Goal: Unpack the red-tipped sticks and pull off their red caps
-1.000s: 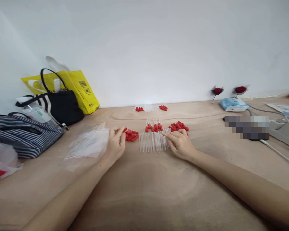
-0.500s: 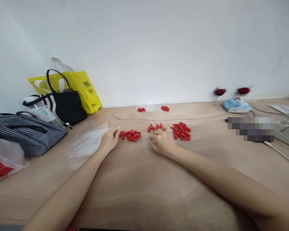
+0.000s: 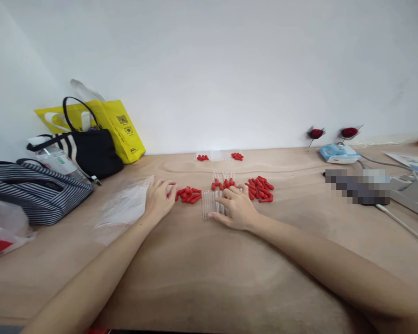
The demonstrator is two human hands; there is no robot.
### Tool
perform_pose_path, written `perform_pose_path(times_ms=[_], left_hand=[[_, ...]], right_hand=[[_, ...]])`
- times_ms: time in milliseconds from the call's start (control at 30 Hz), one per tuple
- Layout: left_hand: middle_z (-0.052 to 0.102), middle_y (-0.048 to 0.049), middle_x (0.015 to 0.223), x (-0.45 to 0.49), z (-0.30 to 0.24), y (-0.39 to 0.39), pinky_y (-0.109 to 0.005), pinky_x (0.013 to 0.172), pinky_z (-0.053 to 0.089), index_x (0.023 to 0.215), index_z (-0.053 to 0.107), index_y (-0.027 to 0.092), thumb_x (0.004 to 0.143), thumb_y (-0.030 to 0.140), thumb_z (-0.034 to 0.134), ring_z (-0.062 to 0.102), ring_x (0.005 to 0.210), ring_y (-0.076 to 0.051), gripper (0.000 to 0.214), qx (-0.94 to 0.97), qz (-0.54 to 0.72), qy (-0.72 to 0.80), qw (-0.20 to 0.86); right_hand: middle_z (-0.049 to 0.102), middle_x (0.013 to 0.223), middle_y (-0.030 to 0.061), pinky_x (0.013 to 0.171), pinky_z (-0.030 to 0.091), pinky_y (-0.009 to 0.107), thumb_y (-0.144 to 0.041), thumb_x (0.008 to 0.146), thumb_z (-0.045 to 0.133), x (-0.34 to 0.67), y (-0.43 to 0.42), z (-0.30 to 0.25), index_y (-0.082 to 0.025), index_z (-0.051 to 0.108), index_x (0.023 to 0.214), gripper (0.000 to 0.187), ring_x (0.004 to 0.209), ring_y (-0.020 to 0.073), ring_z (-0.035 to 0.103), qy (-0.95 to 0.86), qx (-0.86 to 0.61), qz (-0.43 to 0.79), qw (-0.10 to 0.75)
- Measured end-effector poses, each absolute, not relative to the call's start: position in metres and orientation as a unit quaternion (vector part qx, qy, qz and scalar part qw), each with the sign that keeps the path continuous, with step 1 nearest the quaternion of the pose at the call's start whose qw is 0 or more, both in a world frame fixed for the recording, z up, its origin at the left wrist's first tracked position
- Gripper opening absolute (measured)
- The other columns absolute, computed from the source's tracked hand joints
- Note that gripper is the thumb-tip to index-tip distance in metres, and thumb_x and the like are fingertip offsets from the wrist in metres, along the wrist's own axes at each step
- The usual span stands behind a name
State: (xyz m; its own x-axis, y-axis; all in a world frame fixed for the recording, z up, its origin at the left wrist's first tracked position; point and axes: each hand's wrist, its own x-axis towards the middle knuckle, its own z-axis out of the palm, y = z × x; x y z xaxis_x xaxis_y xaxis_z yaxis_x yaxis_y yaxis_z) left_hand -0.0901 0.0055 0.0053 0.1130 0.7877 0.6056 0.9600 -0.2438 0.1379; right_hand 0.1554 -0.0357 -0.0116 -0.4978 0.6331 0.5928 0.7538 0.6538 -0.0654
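Observation:
On the wooden table (image 3: 209,278) my left hand (image 3: 158,200) rests with its fingers curled at the left end of a pile of small red caps (image 3: 190,195); a red cap shows at the fingertips, but I cannot make out whether they grip it. My right hand (image 3: 237,208) lies with fingers spread over a row of clear thin tubes (image 3: 209,204). Just behind the hand stand several tubes fitted with red caps (image 3: 223,183). A second pile of red caps (image 3: 261,189) lies to its right.
A clear plastic bag (image 3: 123,208) lies left of my left hand. Striped bag (image 3: 38,192), black bag (image 3: 95,153) and yellow bag (image 3: 123,130) crowd the left. More red caps and tubes (image 3: 218,157) lie by the wall. A blue packet (image 3: 337,152) and cables (image 3: 400,222) sit right.
My right hand slid back toward me over the tubes and spread its fingers. My left hand stayed by the left pile, its fingers curling in.

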Motion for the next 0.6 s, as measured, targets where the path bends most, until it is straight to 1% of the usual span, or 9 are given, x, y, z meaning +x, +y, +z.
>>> perform_pose_path(times_ms=[67, 167, 233, 333, 400, 500, 600], left_hand=[[0.061, -0.0058, 0.080, -0.070, 0.010, 0.005, -0.038, 0.085, 0.037, 0.076, 0.063, 0.019, 0.076, 0.037, 0.046, 0.053, 0.086, -0.023, 0.025, -0.756, -0.272, -0.579, 0.143], [0.061, -0.0070, 0.077, -0.036, 0.017, 0.014, -0.038, 0.077, 0.040, 0.066, 0.064, 0.020, 0.070, 0.044, 0.051, 0.053, 0.084, -0.025, 0.027, -0.768, -0.209, -0.597, 0.100], [0.062, -0.0077, 0.073, -0.017, 0.020, 0.025, -0.039, 0.074, 0.040, 0.061, 0.065, 0.021, 0.067, 0.049, 0.052, 0.053, 0.084, -0.027, 0.032, -0.761, -0.170, -0.623, 0.061], [0.062, -0.0068, 0.062, 0.002, 0.021, 0.044, -0.036, 0.069, 0.041, 0.056, 0.064, 0.021, 0.063, 0.056, 0.052, 0.057, 0.077, -0.026, 0.038, -0.741, -0.120, -0.661, -0.023], [0.061, -0.0053, 0.057, 0.009, 0.020, 0.054, -0.034, 0.065, 0.041, 0.051, 0.061, 0.020, 0.057, 0.056, 0.057, 0.058, 0.070, -0.024, 0.036, -0.725, -0.099, -0.679, -0.060], [0.060, -0.0028, 0.052, 0.014, 0.020, 0.064, -0.032, 0.060, 0.042, 0.045, 0.056, 0.020, 0.049, 0.047, 0.064, 0.058, 0.064, -0.023, 0.029, -0.715, -0.103, -0.688, -0.066], [0.059, -0.0041, 0.051, 0.009, 0.023, 0.064, -0.033, 0.059, 0.043, 0.041, 0.052, 0.019, 0.053, 0.044, 0.062, 0.058, 0.064, -0.023, 0.030, -0.721, -0.142, -0.675, -0.058]], right_hand=[[0.055, 0.073, 0.0033, 0.078, 0.021, 0.038, -0.054, 0.076, 0.047, 0.168, -0.039, -0.014, -0.019, 0.065, 0.085, 0.041, 0.075, 0.0154, 0.046, -0.850, -0.400, -0.107, 0.325], [0.054, 0.069, 0.0016, 0.077, 0.022, 0.036, -0.046, 0.077, 0.050, 0.193, -0.047, -0.020, -0.020, 0.066, 0.082, 0.031, 0.071, 0.0135, 0.046, -0.832, -0.404, -0.113, 0.364], [0.053, 0.070, 0.0014, 0.077, 0.023, 0.035, -0.043, 0.077, 0.052, 0.212, -0.052, -0.024, -0.020, 0.066, 0.081, 0.028, 0.070, 0.0129, 0.048, -0.820, -0.412, -0.117, 0.380], [0.053, 0.072, 0.0017, 0.077, 0.024, 0.035, -0.041, 0.077, 0.052, 0.233, -0.057, -0.027, -0.020, 0.067, 0.080, 0.025, 0.069, 0.0123, 0.048, -0.809, -0.430, -0.131, 0.377], [0.053, 0.072, 0.0016, 0.077, 0.024, 0.035, -0.040, 0.078, 0.051, 0.240, -0.057, -0.028, -0.021, 0.067, 0.080, 0.025, 0.068, 0.0122, 0.048, -0.803, -0.443, -0.139, 0.373], [0.053, 0.072, 0.0017, 0.077, 0.024, 0.035, -0.040, 0.079, 0.050, 0.240, -0.055, -0.027, -0.021, 0.067, 0.079, 0.025, 0.068, 0.0122, 0.048, -0.797, -0.447, -0.138, 0.382], [0.054, 0.072, 0.0022, 0.077, 0.024, 0.035, -0.040, 0.078, 0.051, 0.237, -0.054, -0.027, -0.021, 0.066, 0.078, 0.025, 0.068, 0.0125, 0.048, -0.803, -0.435, -0.129, 0.387]])
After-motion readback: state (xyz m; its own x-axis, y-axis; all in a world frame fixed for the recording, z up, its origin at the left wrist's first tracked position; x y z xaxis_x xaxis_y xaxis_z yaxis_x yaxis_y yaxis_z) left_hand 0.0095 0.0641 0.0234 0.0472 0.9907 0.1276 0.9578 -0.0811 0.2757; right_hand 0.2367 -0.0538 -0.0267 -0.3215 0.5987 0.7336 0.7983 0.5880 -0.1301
